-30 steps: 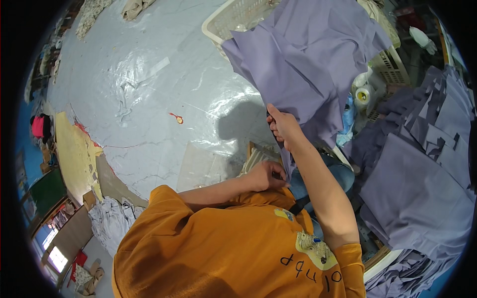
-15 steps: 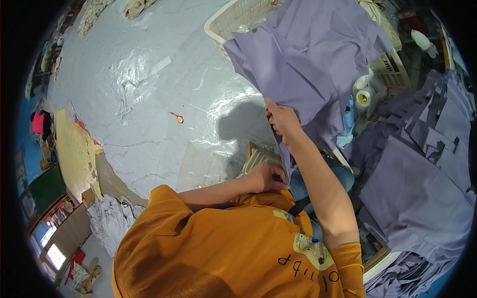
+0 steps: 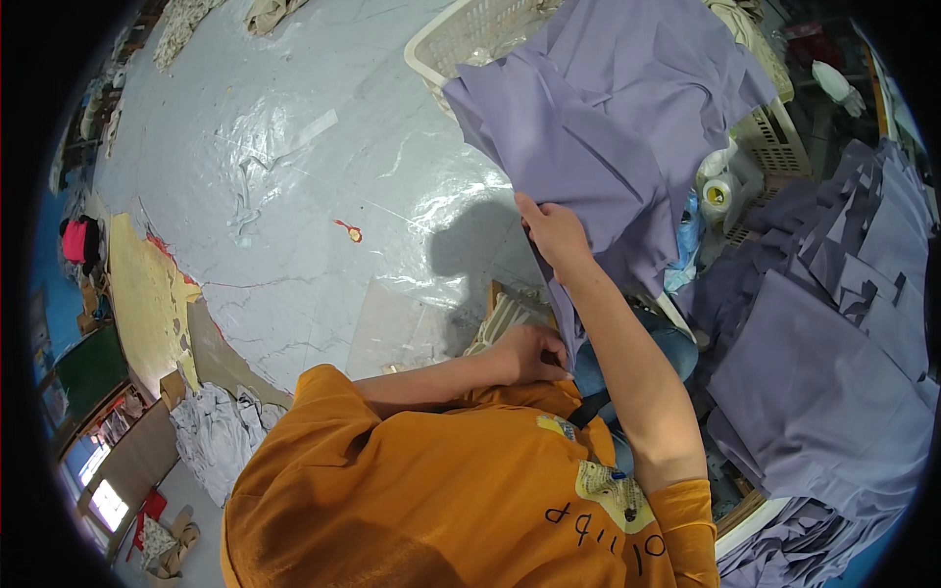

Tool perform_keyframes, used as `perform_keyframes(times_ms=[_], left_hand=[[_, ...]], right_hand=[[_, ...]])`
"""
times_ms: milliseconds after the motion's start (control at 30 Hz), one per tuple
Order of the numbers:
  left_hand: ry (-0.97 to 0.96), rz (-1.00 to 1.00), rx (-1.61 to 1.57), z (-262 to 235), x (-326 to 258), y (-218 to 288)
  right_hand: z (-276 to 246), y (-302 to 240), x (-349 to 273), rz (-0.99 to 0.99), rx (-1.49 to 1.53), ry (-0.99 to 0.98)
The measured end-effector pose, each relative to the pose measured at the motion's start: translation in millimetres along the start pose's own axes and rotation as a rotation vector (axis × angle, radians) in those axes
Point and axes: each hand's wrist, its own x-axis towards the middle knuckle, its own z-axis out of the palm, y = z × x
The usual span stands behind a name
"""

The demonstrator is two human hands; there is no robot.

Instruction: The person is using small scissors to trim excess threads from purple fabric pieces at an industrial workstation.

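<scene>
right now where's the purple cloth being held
The purple cloth is upper right in the head view, partly hiding the white basket, its edge in the right hand.

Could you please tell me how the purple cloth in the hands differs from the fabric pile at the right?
The purple cloth is held by the right hand and left hand, while the fabric pile is untouched. The cloth spreads in broad, loose folds, partly hiding the white basket; the pile shows many overlapping layers and edges. Both are a similar greyish purple.
</scene>
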Motion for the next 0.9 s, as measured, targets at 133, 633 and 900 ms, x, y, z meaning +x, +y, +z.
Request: perform_keyframes(times_ms=[133, 633, 900], left_hand=[[0.003, 0.011, 0.044, 0.6, 0.2, -0.4], [0.008, -0.019, 0.103, 1.4, 0.6, -1.0], [0.041, -0.031, 0.138, 0.8, 1.6, -12.4]], right_hand=[[-0.4, -8.7, -4.8, 0.037, 0.0, -0.027], [0.0, -9.8, -6.3, 0.057, 0.227, -0.045], [-13.7, -17.6, -17.6, 0.086, 0.386, -0.175]])
